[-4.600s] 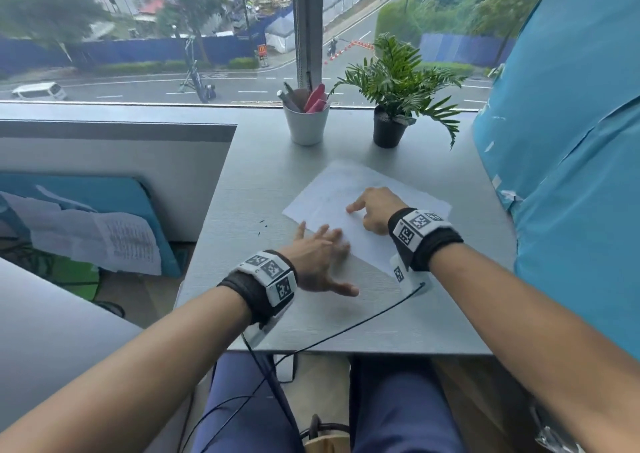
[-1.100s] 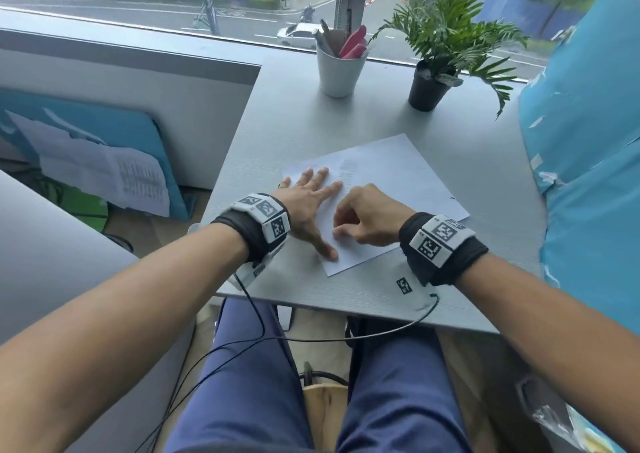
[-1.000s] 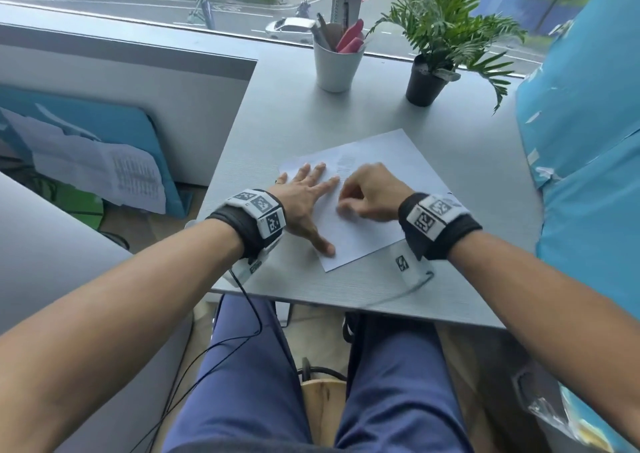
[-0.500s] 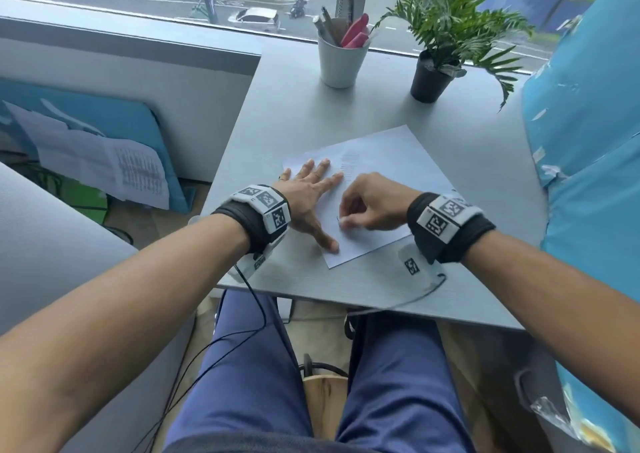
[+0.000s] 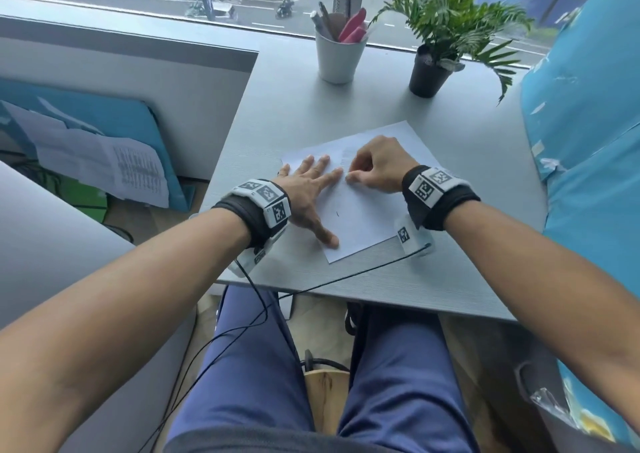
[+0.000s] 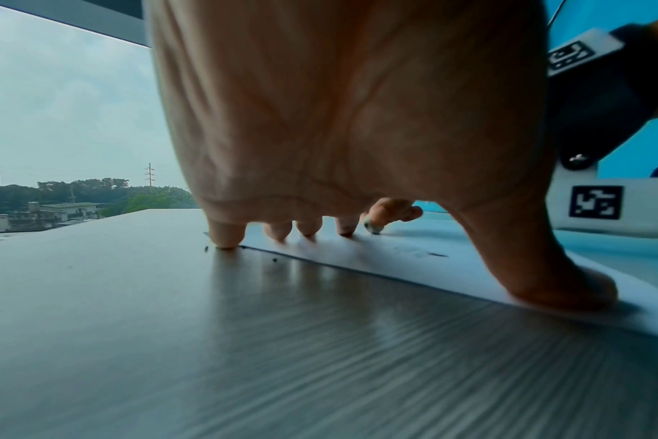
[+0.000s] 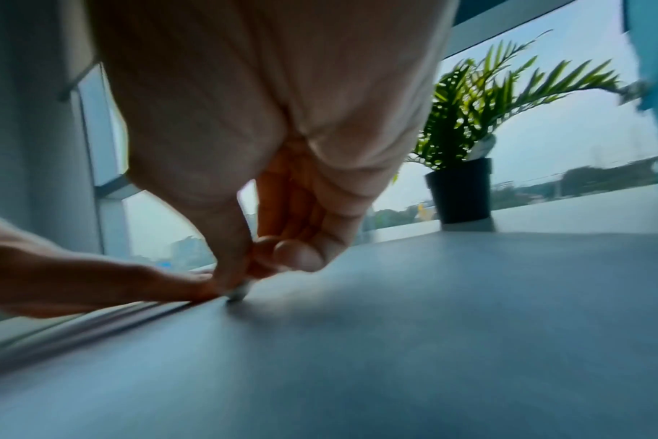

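A white sheet of paper [image 5: 363, 217] lies slanted on the grey desk [image 5: 450, 279]. My left hand [image 5: 308, 189] rests flat on the sheet's left part, fingers spread and straight, thumb near its front edge; the left wrist view shows the fingertips [image 6: 226, 237] pressing down. My right hand [image 5: 374, 170] is curled on the paper beside the left index finger. Its thumb and fingers pinch a small grey-white piece [image 7: 239, 292], which looks like an eraser stub, with the tip touching the sheet. From the left wrist the piece [image 6: 372, 229] also shows. A short dark mark [image 5: 337, 214] sits mid-sheet.
At the desk's far edge by the window stand a white cup of pens [image 5: 337, 59] and a potted plant [image 5: 429, 71]. A blue panel [image 5: 588, 140] borders the desk on the right. A black cable [image 5: 346, 279] crosses the desk's front edge. Papers [image 5: 104, 165] lean low at the left.
My right hand has slid its pinched piece over the sheet away from me, up beside the left index fingertip. The left hand still presses the paper in the same place.
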Motion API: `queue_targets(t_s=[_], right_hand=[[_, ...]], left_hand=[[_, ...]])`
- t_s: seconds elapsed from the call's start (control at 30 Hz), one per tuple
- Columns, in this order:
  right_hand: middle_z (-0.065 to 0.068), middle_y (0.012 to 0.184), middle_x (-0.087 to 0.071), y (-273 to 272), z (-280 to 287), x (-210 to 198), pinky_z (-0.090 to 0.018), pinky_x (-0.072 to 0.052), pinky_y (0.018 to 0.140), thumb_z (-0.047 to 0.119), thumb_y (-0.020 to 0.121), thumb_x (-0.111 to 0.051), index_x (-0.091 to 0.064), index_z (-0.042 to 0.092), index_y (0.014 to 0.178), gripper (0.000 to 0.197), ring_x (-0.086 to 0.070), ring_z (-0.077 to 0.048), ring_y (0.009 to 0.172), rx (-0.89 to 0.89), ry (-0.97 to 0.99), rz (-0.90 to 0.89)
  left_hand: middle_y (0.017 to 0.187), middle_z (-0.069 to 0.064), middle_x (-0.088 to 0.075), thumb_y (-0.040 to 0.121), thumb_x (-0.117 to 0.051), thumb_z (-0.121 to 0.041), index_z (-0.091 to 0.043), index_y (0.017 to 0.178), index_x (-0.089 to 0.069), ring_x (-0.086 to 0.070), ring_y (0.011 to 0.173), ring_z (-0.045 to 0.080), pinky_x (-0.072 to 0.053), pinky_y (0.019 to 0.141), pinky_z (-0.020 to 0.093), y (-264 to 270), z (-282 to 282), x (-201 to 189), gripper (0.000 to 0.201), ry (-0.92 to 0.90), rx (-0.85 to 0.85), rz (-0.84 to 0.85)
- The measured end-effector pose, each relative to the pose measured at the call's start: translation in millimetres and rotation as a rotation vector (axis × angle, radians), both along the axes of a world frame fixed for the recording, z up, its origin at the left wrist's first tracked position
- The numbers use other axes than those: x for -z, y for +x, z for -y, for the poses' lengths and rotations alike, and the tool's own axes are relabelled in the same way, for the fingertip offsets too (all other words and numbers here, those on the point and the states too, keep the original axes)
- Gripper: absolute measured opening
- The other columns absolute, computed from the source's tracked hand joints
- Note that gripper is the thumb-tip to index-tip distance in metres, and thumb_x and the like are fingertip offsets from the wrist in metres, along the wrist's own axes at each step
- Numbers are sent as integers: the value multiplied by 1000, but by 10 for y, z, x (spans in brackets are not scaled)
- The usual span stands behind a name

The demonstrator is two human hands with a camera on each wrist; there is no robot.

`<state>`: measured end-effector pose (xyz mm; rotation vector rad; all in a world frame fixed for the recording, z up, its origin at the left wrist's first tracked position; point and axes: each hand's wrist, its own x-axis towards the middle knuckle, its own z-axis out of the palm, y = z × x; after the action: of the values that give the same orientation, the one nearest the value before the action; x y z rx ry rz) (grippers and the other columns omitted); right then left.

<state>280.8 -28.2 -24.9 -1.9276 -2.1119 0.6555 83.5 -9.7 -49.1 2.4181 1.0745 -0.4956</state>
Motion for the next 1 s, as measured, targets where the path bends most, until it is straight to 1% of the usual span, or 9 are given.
queue_targets(t_s=[0.07, 0.2, 0.27, 0.43, 0.5, 0.6, 0.73, 0.9, 1.0], right_hand=[[0, 79, -74, -12, 3, 54, -25, -57, 74, 25, 78, -75, -79, 15, 85, 13, -67, -10, 73, 49, 48, -11], [11, 68, -70, -188, 436, 36, -11, -47, 61, 22, 78, -75, -78, 18, 80, 5, -63, 1, 62, -195, -152, -61], [10, 68, -71, -199, 395, 10, -12, -48, 61, 23, 79, -75, -78, 19, 80, 5, -65, -2, 63, -234, -170, -35], [-3, 80, -74, 5, -179, 74, -17, -43, 64, 26, 79, -73, -78, 13, 84, 15, -64, -13, 73, 92, 34, 38], [-4, 80, -74, -14, -148, 79, -18, -43, 67, 24, 81, -71, -77, 11, 84, 15, -65, -15, 74, 105, 43, 48], [3, 73, -71, -167, 234, 32, -19, -48, 64, 23, 81, -71, -76, 15, 79, 10, -63, -9, 66, -47, -41, 5], [10, 70, -71, -259, 453, 1, -8, -46, 58, 24, 81, -73, -77, 20, 80, 6, -63, -1, 63, -263, -206, 29], [0, 79, -75, 18, -88, 21, -10, -42, 61, 27, 79, -74, -79, 15, 86, 15, -64, -9, 71, 17, -3, 58], [1, 74, -72, -92, 68, 65, -17, -44, 63, 24, 78, -71, -77, 14, 81, 12, -62, -9, 65, 23, 10, 30]], left_hand=[[160, -5, 27, 46, -72, -85, -38, 154, 14, 24, 147, 20, 10, 118, 55, -3, 10, -13, 146, 2, -3, -5], [159, -5, 28, 46, -72, -85, -36, 154, 15, 24, 147, 20, 9, 118, 56, 10, 11, -13, 147, 10, 6, -20], [159, -5, 29, 46, -72, -85, -36, 154, 15, 25, 147, 20, 10, 118, 56, 3, 9, -21, 147, 9, 3, -22], [160, -5, 27, 47, -74, -83, -37, 153, 15, 23, 147, 20, 9, 118, 56, 19, 29, -48, 146, -5, -1, -26], [160, -5, 27, 47, -74, -83, -36, 154, 15, 24, 147, 20, 10, 118, 56, 14, 23, -47, 147, -4, -3, -23], [159, -7, 28, 46, -74, -84, -35, 154, 16, 24, 147, 20, 11, 117, 56, 9, 14, -29, 149, 0, -1, -22], [159, -7, 28, 44, -74, -84, -33, 154, 17, 24, 147, 19, 9, 118, 57, 16, 22, -23, 151, 12, 12, -37], [160, -5, 26, 46, -77, -81, -33, 154, 15, 23, 147, 20, 9, 117, 57, 21, 29, -57, 150, 3, 5, -31], [160, -6, 26, 47, -77, -81, -32, 154, 16, 23, 147, 20, 9, 117, 57, 35, 33, -66, 150, 11, 8, -43]])
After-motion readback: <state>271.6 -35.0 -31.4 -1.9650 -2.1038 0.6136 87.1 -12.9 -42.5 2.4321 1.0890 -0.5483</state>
